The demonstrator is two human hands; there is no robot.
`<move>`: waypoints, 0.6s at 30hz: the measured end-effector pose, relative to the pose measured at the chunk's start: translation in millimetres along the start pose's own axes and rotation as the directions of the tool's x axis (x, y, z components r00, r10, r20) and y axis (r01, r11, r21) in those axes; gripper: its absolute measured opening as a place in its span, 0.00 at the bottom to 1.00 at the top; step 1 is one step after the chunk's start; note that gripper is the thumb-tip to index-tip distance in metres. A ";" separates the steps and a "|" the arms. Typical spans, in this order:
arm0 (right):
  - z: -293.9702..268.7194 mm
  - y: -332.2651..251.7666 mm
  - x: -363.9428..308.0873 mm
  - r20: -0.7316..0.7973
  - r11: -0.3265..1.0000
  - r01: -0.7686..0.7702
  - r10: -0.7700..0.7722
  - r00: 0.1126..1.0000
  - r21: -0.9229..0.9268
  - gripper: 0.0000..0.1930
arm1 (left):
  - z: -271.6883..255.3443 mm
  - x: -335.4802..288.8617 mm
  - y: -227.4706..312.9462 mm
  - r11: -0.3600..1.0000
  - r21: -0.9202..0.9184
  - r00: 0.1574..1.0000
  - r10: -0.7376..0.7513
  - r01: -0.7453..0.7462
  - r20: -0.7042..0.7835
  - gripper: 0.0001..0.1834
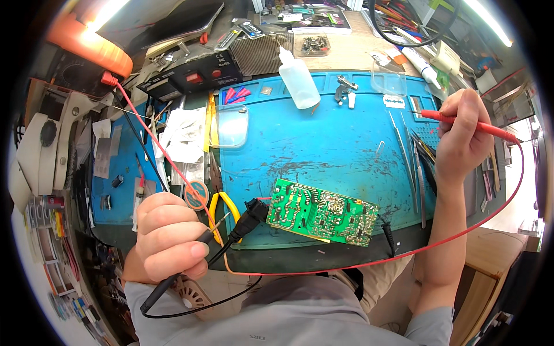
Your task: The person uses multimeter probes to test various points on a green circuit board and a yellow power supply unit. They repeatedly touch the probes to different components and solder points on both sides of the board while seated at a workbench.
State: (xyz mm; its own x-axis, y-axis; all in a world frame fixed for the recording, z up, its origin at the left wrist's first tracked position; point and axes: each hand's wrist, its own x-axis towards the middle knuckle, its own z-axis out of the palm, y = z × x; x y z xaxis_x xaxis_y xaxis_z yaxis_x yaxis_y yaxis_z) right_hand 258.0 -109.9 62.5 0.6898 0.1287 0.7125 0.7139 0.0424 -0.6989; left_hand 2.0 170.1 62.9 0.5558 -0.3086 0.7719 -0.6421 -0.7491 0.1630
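Gripping black probe (160,293) in left hand (173,239) with fingers curled, above near edge of bench (351,52); pinching red probe (435,116) between right hand's (466,135) thumb and fingers, toward right edge. Along near edge, mid-length: green circuit board (314,216).

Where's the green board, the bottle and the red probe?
Green board (323,212): head view, middle of its face.
Bottle (300,85): head view, middle of its body.
Red probe (495,131): head view, back of its handle.

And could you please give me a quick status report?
Left fingers closed around black probe, right fingers around red probe. Green circuit board by near edge of blue mat, untouched by either probe. Red lead looping along near side.
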 end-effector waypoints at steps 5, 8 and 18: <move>-0.8 1.9 -0.2 0.010 1.000 0.013 -0.013 1.000 0.018 0.21 | 0.7 -0.9 -1.7 1.000 -0.011 1.000 0.015 -0.015 -0.003 0.15; 0.1 0.3 0.6 0.000 1.000 0.007 -0.007 1.000 0.015 0.21 | 1.6 0.0 -2.9 0.999 -0.023 1.000 0.028 -0.028 -0.013 0.15; -0.8 2.1 -0.3 -0.001 1.000 0.000 0.000 1.000 -0.009 0.21 | -1.3 3.1 -0.8 1.000 -0.023 1.000 0.007 -0.007 0.009 0.17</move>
State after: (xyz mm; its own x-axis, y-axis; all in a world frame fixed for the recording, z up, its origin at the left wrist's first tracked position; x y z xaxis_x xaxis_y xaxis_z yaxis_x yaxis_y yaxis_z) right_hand 259.4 -110.7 60.9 0.6900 0.1280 0.7124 0.7149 0.0334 -0.6985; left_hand 3.5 170.5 65.9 0.5560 -0.3197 0.7672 -0.6583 -0.7329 0.1717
